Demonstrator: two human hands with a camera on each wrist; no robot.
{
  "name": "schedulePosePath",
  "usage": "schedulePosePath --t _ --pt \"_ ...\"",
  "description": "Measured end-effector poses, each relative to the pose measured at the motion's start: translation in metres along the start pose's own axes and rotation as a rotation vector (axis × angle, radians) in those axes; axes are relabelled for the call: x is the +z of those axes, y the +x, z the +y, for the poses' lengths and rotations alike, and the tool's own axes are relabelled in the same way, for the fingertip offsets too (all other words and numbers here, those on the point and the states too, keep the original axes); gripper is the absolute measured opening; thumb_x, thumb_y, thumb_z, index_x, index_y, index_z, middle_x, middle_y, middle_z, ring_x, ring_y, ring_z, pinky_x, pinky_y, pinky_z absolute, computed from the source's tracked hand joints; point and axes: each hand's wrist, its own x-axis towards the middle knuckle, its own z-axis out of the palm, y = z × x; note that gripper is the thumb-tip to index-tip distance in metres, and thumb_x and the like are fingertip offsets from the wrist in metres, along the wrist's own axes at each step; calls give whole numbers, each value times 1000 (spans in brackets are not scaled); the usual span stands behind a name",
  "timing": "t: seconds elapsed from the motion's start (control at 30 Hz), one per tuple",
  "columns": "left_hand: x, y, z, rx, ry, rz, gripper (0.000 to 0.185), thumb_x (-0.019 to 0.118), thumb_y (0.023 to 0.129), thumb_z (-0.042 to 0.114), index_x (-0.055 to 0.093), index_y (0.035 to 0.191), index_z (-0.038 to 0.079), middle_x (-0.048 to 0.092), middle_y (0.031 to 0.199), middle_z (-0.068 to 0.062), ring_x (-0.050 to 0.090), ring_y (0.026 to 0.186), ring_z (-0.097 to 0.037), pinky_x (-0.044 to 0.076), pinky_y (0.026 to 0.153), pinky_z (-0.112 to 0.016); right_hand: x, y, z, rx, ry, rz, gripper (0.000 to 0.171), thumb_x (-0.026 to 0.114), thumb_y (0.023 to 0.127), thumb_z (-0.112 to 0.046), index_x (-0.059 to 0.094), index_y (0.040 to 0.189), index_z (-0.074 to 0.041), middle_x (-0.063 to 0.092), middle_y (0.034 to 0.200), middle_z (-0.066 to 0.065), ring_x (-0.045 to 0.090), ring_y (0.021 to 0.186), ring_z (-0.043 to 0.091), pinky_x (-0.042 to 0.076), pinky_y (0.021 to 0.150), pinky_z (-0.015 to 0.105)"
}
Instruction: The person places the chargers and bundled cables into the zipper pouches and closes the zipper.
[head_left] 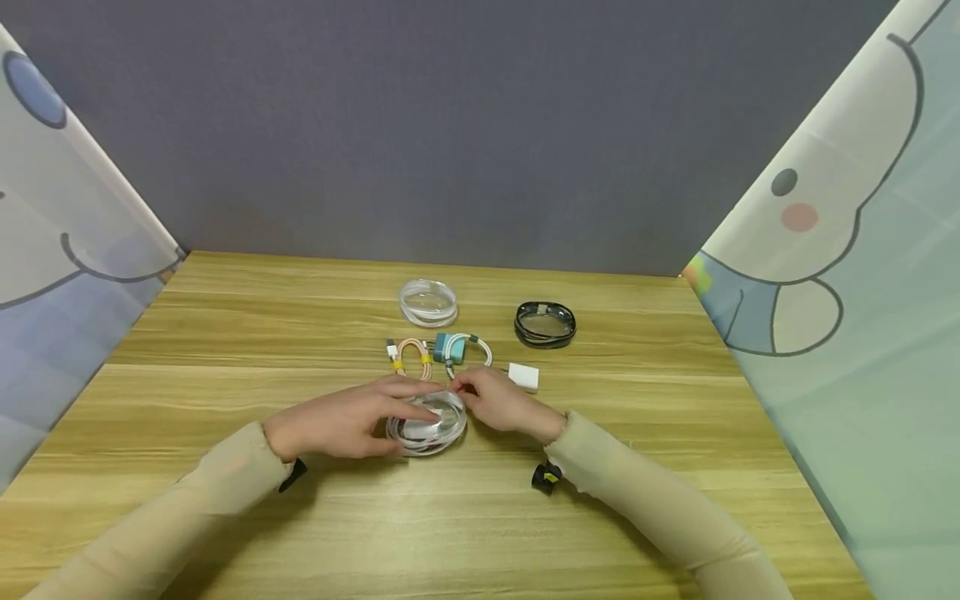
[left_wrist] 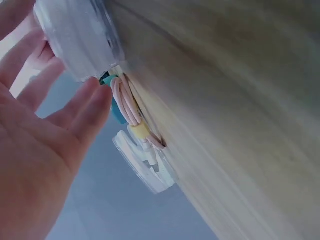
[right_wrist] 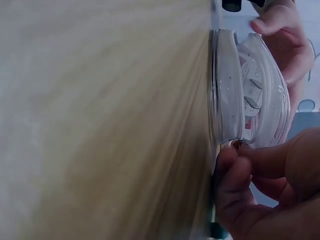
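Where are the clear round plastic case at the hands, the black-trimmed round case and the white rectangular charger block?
Clear round plastic case (right_wrist: pixel 229 87): right wrist view, side wall.
Black-trimmed round case (head_left: pixel 544 341): head view, near rim.
White rectangular charger block (head_left: pixel 523 377): head view, middle of body.

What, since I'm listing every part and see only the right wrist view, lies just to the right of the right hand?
Observer: A white charger lies just beyond the right hand, to its right, in the head view.

Operator: Thanks. My view shows the clear case at the fingers, but what is on its far side?

Observer: A pink cable, bundled with yellow ties.
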Motion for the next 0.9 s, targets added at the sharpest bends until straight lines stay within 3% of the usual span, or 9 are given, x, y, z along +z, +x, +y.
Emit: schedulePosePath --t 0.23,0.43,0.67,0.9 --pt "0 4 0 37 128 -41 67 86 79 13 60 140 18 42 154 2 39 140 -34 40 107 -49 -4 1 4 58 34 -9 13 61 98 -5 73 94 -9 64 77 -5 57 69 7 48 66 25" --pt "-2 4 3 12 156 -77 63 83 82 15 60 140 20 45 152 4 36 142 -32 44 105 -45 -4 -2 4 148 286 -113 15 52 103 -4 64 94 -8 65 72 5 64 58 15 53 50 28" --pt "-2 4 3 -20 152 -89 62 83 83 17 59 140 22 47 151 5 48 134 -27 52 95 -37 -2 -4 10 225 539 -208 16 44 106 -5 58 99 -2 69 75 15 71 64 25 56 52 31" --pt "0 2 4 32 191 -64 58 82 84 16 61 138 21 51 147 0 53 129 -26 55 89 -36 -3 -7 13 255 602 -251 17 42 107 -6 55 99 0 71 77 16 72 66 26 57 53 31"
